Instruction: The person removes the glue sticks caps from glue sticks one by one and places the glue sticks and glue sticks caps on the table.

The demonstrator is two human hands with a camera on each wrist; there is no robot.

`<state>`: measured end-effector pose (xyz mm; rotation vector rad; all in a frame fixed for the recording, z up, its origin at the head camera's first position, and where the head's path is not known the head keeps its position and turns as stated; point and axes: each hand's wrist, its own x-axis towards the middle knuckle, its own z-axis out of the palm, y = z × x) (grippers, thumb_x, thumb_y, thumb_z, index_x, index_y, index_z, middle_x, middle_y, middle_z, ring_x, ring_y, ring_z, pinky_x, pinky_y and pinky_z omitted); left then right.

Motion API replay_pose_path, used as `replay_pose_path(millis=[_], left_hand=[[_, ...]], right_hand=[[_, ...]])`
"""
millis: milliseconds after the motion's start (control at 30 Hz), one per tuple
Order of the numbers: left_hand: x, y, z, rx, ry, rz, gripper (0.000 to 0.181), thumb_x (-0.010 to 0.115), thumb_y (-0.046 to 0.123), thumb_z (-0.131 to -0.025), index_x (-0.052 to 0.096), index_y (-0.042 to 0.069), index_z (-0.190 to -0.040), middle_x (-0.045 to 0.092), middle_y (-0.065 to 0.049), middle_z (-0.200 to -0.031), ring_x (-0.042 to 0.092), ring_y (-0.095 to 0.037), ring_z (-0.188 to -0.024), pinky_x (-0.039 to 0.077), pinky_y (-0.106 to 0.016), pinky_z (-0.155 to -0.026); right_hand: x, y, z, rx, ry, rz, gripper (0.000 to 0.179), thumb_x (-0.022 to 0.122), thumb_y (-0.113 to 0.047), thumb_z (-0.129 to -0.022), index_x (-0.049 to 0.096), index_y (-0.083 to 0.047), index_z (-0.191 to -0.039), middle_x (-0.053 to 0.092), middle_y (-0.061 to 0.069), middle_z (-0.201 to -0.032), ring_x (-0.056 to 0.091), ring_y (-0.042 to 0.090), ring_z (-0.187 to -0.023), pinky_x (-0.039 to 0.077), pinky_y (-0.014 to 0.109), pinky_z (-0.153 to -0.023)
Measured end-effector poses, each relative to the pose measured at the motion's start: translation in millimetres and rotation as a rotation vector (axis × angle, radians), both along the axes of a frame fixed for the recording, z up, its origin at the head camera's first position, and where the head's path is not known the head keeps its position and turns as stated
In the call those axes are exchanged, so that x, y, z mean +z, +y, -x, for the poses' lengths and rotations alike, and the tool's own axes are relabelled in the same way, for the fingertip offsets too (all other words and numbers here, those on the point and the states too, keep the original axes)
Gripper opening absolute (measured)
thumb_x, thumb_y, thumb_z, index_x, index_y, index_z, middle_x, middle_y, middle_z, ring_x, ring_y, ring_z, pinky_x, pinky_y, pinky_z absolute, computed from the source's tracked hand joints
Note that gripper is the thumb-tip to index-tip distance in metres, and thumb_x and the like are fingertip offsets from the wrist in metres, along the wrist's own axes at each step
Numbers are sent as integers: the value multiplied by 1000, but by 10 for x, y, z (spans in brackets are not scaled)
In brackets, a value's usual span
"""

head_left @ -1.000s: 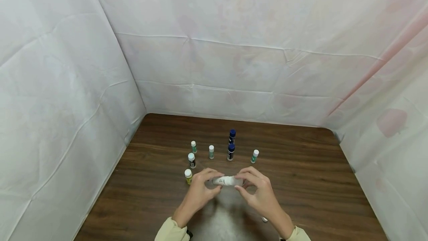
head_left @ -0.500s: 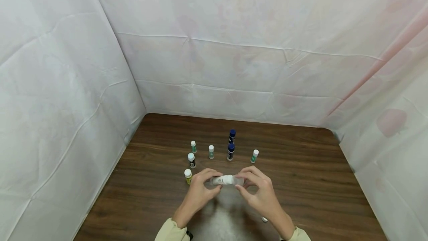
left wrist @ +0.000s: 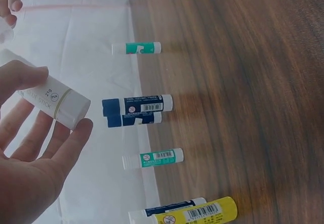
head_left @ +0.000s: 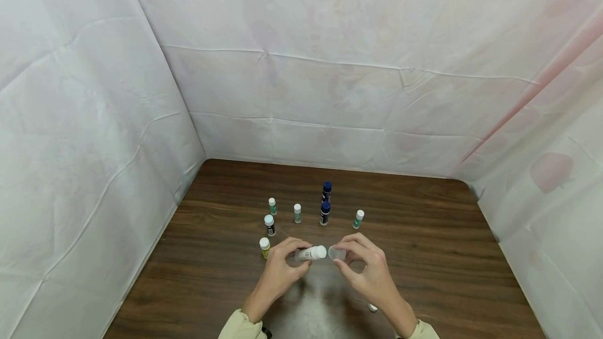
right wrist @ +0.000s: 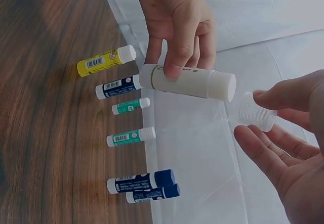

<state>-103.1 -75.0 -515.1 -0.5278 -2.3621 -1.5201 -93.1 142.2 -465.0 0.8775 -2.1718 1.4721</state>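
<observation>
White glue stick [head_left: 308,253]: held in the air above the worktop [head_left: 424,250], roughly sideways, cap end bare. Left-hand grip [head_left: 282,263] pinches the barrel between thumb and fingers. Right-hand grip [head_left: 367,269] pinches the translucent cap [head_left: 336,253], just apart from the bare end. Risks, judged: a loose pinch on the smooth barrel could let it slip; off-line contact could smear adhesive on the cap rim. A dropped part might topple the yellow stick [head_left: 265,247] or two blue-capped sticks [head_left: 325,215], all standing upright.
</observation>
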Motion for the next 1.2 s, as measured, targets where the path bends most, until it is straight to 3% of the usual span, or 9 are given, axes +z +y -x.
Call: replay_pose_path(millis=[267,500,667,767,1200], left_hand=[[-5,-24,-28,9,-31,-34,41,79,-2,-68,69,25,-97,64,13,-95,62,-11,-84,54,-37,-68],[4,-42,-54,55,-61,-55,39,80,-4,-67,70,20,-95,65,8,-94,63,-15,-87,55,-37,-71],[173,-45,-140,47,-38,-91,33,76,-12,-66,69,7,-93,67,-7,-92,64,-27,-84,55,-41,-72],[258,-66,-184,42,-30,-100,32,75,-13,-66,69,4,-92,66,-9,-91,64,-29,-83,55,-41,-73],[196,-193,-234,106,-63,-99,34,75,-15,-64,69,4,-91,67,-8,-89,64,-28,-83,54,-42,-75]], right_hand=[[24,-15,-1,-9,15,13,34,75,19,-64,67,3,-93,59,14,-92,61,23,-68,54,26,-54],[27,9,-5,-23,-8,3,31,76,12,-69,68,-1,-96,60,10,-95,61,18,-71,54,23,-58],[0,31,-4,-23,-19,-2,28,76,8,-72,68,-3,-97,60,7,-96,61,20,-72,54,24,-59],[-14,34,-4,-21,-19,-4,27,76,8,-73,68,-2,-97,60,7,-96,61,21,-71,54,24,-59],[-3,38,-12,-29,-17,0,31,76,10,-71,68,-1,-98,60,10,-97,60,21,-74,54,23,-59]])
